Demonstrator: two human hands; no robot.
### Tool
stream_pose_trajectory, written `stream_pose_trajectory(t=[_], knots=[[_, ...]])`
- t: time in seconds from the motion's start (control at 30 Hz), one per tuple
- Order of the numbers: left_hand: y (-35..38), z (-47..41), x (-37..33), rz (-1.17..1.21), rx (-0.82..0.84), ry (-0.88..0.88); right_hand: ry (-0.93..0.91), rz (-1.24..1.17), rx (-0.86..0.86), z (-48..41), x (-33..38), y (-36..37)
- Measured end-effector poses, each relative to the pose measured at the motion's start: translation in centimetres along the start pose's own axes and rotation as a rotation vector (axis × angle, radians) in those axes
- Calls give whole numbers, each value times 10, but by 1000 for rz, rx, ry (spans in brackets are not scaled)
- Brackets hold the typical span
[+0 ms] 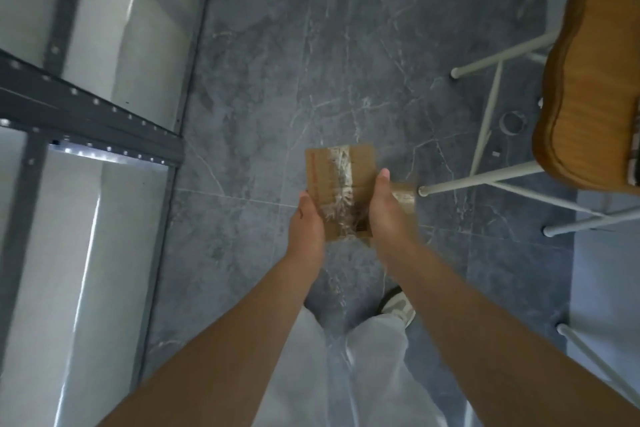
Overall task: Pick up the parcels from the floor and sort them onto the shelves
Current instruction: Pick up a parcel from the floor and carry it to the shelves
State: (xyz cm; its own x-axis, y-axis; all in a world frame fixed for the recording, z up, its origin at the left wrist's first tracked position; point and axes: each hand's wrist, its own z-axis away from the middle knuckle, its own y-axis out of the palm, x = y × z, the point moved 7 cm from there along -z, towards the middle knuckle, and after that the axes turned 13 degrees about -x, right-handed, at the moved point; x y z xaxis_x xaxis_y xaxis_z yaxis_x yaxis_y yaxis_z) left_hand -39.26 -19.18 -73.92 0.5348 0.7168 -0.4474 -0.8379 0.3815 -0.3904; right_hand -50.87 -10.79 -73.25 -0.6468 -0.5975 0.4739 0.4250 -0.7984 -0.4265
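Head view, looking straight down. Two bare forearms reach forward from the bottom edge and meet near the middle of the frame. The left hand (307,220) grips the left edge of a single cardboard parcel (337,180), its thumb lying along the top face; the right hand (387,215) grips the right edge the same way, thumb pointing forward. The fingers of both hands are hidden beneath the cardboard. The parcel is flat and brown, sealed down its length with one strip of clear tape (341,184), and it is held level between the hands, off the floor (346,62). A brown taped piece shows just past the right hand — whether it belongs to the same parcel cannot be told.

One parcel, two hands, both holding it.

Along the left edge stands one shelf unit (90,121) with a dark grey metal frame and pale boards. At the right edge is one stool (588,97) with a wooden seat and white metal legs; four leg tips rest on the grey marbled floor. The nearest leg tip lies just beside the right hand in the frame. On the floor under the stool lies one small ring (514,121), blurred.

Below the arms are pale trousers (367,364) and one light shoe (398,305).
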Motion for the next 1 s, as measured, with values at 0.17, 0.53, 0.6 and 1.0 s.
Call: stream_pose_trajectory(t=[0.17,0.53,0.6,1.0], knots=[[-53,23,-31,95,-62,55,-35,83,52,52,32,16],[-128,103,-71,262,-128,107,-210,146,217,150,93,0],[-142,125,-88,268,-146,142,-202,131,245,172,110,-11],[-278,303,-196,454,-286,451,-567,9,471,368,245,-81]])
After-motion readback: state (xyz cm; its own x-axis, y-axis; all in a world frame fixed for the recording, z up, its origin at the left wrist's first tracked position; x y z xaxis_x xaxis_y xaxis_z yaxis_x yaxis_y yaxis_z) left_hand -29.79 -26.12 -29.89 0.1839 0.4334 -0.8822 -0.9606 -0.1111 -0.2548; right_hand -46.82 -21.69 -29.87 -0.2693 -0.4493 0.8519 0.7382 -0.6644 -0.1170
